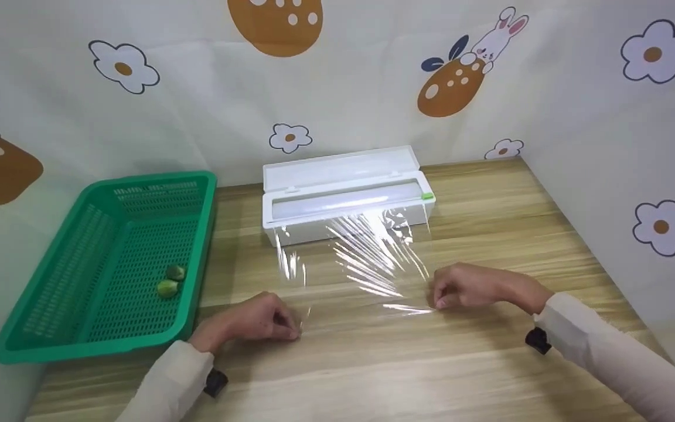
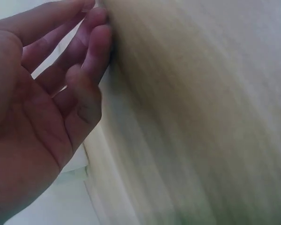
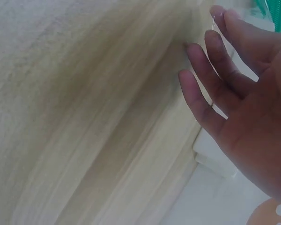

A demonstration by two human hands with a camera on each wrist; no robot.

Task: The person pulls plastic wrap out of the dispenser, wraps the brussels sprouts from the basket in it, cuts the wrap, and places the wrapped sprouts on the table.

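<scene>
A sheet of clear plastic wrap (image 1: 367, 264) stretches from a white dispenser box (image 1: 302, 234) toward me, low over the wooden table. The box lid stands raised at the back, and the roll shows in its opening. At the sheet's near left corner my left hand (image 1: 261, 318) pinches the film between thumb and fingertips. My right hand (image 1: 469, 286) pinches the near right corner. In the right wrist view, thumb and forefinger of the right hand (image 3: 243, 89) meet on a thin film edge while the other fingers spread. A green slide cutter (image 1: 427, 196) sits at the box's right end.
On the left stands a green plastic basket (image 1: 197, 258) with two small green, roundish vegetables (image 1: 167, 288) inside. The wooden table (image 1: 349, 381) runs up to a patterned cloth (image 1: 361, 99) at the back and sides.
</scene>
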